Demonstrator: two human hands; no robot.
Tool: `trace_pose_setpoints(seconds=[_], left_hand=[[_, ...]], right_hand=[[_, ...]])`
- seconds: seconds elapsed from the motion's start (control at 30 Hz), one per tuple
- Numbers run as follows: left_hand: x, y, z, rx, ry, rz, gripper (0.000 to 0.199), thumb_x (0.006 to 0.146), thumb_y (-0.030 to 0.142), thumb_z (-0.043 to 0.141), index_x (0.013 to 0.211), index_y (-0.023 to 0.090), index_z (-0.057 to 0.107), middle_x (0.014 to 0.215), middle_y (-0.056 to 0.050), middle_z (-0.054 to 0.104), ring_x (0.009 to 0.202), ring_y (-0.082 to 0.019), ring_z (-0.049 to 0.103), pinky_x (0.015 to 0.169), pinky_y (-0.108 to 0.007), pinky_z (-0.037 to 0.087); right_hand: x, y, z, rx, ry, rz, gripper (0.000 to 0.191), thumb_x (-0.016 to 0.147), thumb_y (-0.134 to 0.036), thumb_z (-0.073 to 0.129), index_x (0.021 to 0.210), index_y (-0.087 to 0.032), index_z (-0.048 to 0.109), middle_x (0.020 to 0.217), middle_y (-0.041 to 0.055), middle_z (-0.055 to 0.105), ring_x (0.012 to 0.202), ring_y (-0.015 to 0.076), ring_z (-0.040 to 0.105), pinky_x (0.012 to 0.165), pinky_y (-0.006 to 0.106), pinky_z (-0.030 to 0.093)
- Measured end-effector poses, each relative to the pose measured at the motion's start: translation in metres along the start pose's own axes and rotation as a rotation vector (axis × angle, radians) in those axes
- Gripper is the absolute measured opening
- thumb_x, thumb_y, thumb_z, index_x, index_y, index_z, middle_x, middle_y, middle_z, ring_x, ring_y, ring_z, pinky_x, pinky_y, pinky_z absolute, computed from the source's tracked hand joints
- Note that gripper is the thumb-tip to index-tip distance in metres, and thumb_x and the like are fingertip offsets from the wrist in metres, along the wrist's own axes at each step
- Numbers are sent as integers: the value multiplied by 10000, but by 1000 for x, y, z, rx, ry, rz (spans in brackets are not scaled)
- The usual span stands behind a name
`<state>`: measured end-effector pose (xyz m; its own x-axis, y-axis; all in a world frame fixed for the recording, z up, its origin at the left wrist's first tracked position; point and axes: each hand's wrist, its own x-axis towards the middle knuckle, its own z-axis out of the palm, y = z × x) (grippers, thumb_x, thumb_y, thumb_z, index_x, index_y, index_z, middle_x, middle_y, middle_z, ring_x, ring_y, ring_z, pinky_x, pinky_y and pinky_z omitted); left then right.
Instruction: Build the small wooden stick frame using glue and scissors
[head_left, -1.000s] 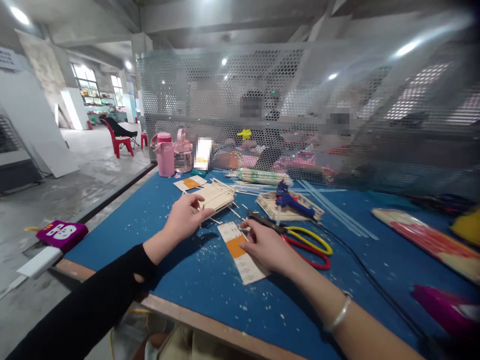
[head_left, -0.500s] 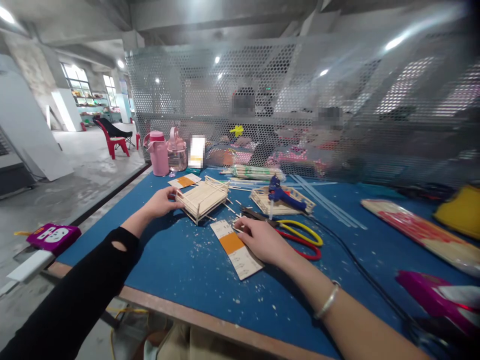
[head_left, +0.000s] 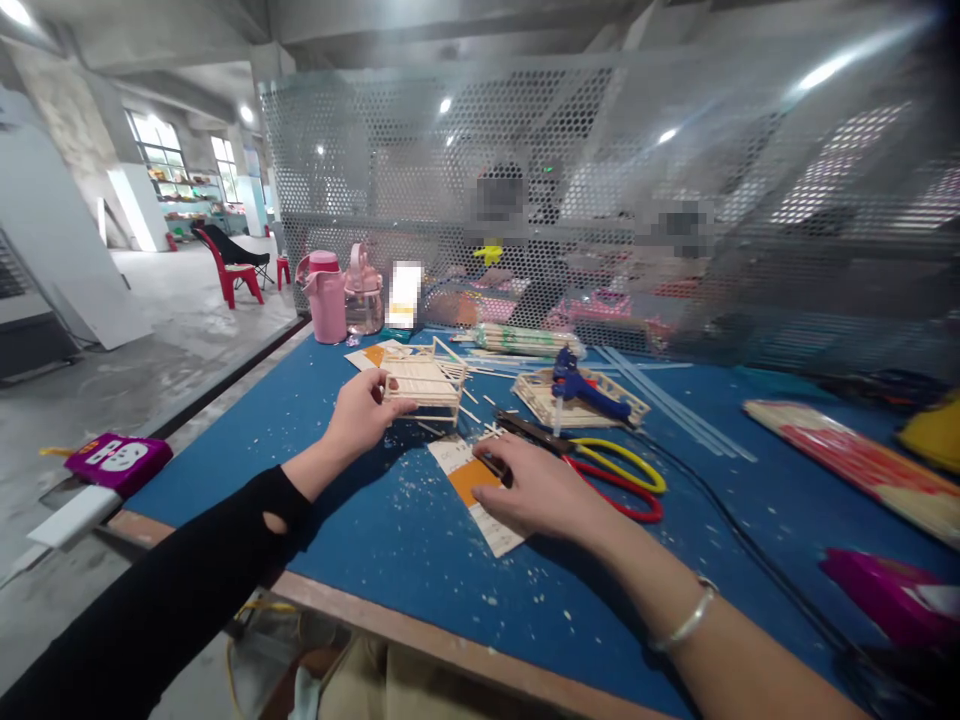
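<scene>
A small bed-like frame of pale wooden sticks (head_left: 426, 388) is tilted in the grip of my left hand (head_left: 365, 412), whose thumb and fingers pinch its near left corner. My right hand (head_left: 529, 487) hovers over a paper card with an orange band (head_left: 466, 482), fingers curled and apart with nothing visible between them. Just beyond that hand lie scissors with yellow and red handles (head_left: 616, 468). Behind them, a blue glue gun (head_left: 581, 388) rests on a second stick-built piece (head_left: 534, 392).
At the back left are a pink thermos (head_left: 328, 300) and a clear pink bottle (head_left: 364, 295). A bundle of sticks (head_left: 525, 340) lies by the mesh screen (head_left: 420, 170). On the right are a long red-and-cream packet (head_left: 847, 465), a black cable (head_left: 742, 550) and a purple power strip (head_left: 881, 595).
My left hand has taken the stick frame up and tilted it, turning it a little to the right. My right hand's fingers have spread wider above the card.
</scene>
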<state>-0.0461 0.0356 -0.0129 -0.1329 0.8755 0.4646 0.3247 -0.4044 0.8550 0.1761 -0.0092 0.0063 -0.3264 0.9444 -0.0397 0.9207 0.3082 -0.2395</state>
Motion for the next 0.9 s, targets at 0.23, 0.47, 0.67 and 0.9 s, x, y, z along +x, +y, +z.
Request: trace_pose_setpoints(seconds=[0.23, 0.47, 0.67, 0.9], left_hand=[[1, 0, 0, -36, -6, 4, 239, 590, 182, 799, 643, 197, 567, 536, 56, 468, 518, -109, 373, 537, -260, 281], [1, 4, -4, -52, -58, -33, 202, 597, 175, 769, 661, 198, 579, 517, 58, 471, 504, -107, 392, 529, -256, 296], [1, 0, -6, -20, -71, -26, 169, 632, 213, 740, 682, 193, 580, 524, 57, 470, 510, -103, 392, 532, -248, 296], [2, -1, -7, -54, 13, -28, 162, 634, 200, 741, 688, 199, 589, 548, 41, 502, 522, -112, 420, 546, -259, 328]], right_hand=[[3, 26, -22, -92, 62, 152, 270, 840, -356, 515, 1012, -211, 663, 871, 60, 700, 766, 191, 625, 612, 270, 387], [2, 81, -38, -226, 32, 376, 245, 659, -99, 590, 871, -198, 662, 923, 130, 707, 814, 253, 648, 625, 300, 418], [6, 84, -36, -143, 5, 387, 361, 624, -60, 571, 958, -196, 591, 914, 90, 693, 819, 218, 642, 614, 257, 412], [-18, 94, -58, -25, -83, 415, 356, 655, -39, 507, 972, -200, 531, 768, 32, 655, 612, 146, 570, 546, 252, 378]])
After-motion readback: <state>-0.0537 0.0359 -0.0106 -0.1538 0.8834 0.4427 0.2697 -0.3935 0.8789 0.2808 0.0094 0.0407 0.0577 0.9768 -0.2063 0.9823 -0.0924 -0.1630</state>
